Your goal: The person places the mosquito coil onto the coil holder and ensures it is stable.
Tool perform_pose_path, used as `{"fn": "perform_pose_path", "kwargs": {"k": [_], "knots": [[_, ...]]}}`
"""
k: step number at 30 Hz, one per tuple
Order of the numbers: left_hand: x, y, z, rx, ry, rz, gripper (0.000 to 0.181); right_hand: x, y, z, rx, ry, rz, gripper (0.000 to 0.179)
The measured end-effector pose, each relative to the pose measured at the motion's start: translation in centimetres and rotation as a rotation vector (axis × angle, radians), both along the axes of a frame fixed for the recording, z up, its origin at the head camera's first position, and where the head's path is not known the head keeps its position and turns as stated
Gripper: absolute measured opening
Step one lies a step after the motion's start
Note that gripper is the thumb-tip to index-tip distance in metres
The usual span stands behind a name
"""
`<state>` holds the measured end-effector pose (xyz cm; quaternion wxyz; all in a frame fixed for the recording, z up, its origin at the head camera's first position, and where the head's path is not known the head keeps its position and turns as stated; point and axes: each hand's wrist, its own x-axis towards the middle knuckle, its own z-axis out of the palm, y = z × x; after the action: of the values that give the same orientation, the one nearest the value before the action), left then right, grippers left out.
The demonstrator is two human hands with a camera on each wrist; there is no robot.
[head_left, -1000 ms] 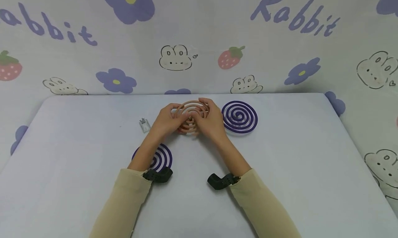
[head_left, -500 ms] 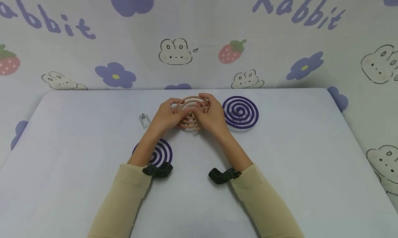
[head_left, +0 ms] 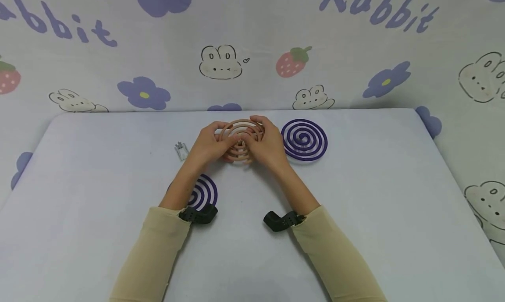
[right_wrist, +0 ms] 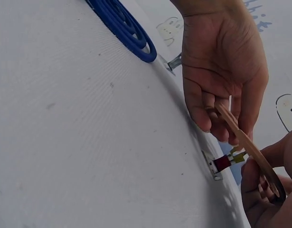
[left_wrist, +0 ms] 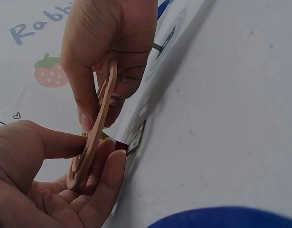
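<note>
My left hand (head_left: 209, 145) and right hand (head_left: 269, 146) hold a brown mosquito coil (left_wrist: 103, 111) between them, thumbs on the near face and fingers behind. The left hand grips its left side, the right hand its right side. In the right wrist view a small metal stand (right_wrist: 215, 170) is close below the coil; its upright part shows red and yellow. A purple mosquito coil (head_left: 304, 140) is just right of my right hand. Another purple mosquito coil (head_left: 213, 192) lies partly hidden under my left wrist.
A second small metal stand (head_left: 182, 151) lies on the white table (head_left: 375, 197), left of my left hand. Behind the table's far edge hangs a white cloth (head_left: 260, 26) printed with rabbits, flowers and strawberries. A black wrist camera (head_left: 280, 221) sits on my right wrist.
The whole head view has shifted, so the scene sits slightly higher in the frame. Both hands keep the same grip on the brown mosquito coil, with barely any movement.
</note>
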<state>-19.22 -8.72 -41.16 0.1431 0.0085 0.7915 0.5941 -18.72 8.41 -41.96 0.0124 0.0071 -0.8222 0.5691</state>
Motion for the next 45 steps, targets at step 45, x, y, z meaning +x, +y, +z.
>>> {"fn": "perform_pose_path", "kwargs": {"k": [45], "knots": [[0.27, 0.42, -0.29, -0.039, -0.021, 0.03, 0.056, -0.36, 0.19, -0.83, -0.059, -0.046, -0.009, 0.056]]}}
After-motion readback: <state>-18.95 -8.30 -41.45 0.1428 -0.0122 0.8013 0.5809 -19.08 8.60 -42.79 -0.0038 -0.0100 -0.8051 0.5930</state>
